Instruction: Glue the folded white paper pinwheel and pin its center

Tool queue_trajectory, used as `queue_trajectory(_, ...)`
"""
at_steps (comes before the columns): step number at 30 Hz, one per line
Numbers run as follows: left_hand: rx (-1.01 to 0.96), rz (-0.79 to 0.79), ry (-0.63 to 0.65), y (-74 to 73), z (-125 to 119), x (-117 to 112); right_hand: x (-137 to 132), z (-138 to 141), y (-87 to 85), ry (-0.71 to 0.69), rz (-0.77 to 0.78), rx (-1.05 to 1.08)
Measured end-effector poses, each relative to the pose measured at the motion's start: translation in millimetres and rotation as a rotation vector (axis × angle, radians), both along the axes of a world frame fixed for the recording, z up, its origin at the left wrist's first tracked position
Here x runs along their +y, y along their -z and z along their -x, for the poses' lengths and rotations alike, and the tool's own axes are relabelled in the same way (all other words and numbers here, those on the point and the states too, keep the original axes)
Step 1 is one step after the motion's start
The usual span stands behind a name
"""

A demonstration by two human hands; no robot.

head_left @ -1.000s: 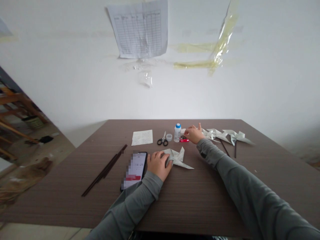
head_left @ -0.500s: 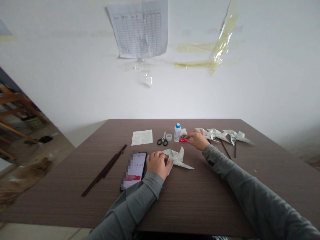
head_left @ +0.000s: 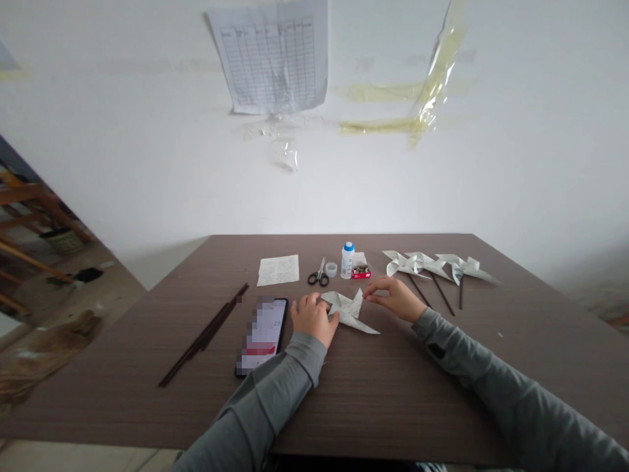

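Note:
A folded paper pinwheel (head_left: 350, 309) lies on the brown table (head_left: 373, 387) in front of me. My left hand (head_left: 313, 317) rests on its left side, fingers curled on the paper. To the pinwheel's right, my right hand (head_left: 396, 297) is closed in a pinch, fingertips close to the paper's upper right point. What the pinch holds is too small to make out. A small red box of pins (head_left: 362, 271) sits just behind, next to a white glue bottle with a blue cap (head_left: 347, 260).
A phone (head_left: 263, 335) lies left of my left hand. Dark sticks (head_left: 206, 334) lie further left. Scissors (head_left: 318, 273), a small clear cap (head_left: 331, 269) and a paper sheet (head_left: 278, 270) sit at the back. Finished pinwheels on sticks (head_left: 432, 267) lie at the back right.
My right hand has drawn back from the red pin box towards the pinwheel, closed in a pinch. My left hand has stayed on the pinwheel.

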State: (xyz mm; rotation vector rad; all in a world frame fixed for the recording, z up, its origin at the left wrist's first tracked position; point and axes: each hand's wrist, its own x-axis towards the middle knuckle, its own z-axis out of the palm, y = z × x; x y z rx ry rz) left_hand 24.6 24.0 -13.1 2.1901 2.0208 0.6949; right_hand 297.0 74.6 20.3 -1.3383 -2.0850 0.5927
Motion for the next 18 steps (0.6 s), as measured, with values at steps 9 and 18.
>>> queue_trajectory(9, -0.166, -0.115, 0.140, 10.3, 19.5, 13.1, -3.9, 6.8, 10.2, -0.006, -0.003, 0.169)
queue_trajectory(18, -0.261, -0.276, 0.195, 27.2, 24.3, 23.6, -8.3, 15.7, 16.1, -0.004, -0.048, 0.229)
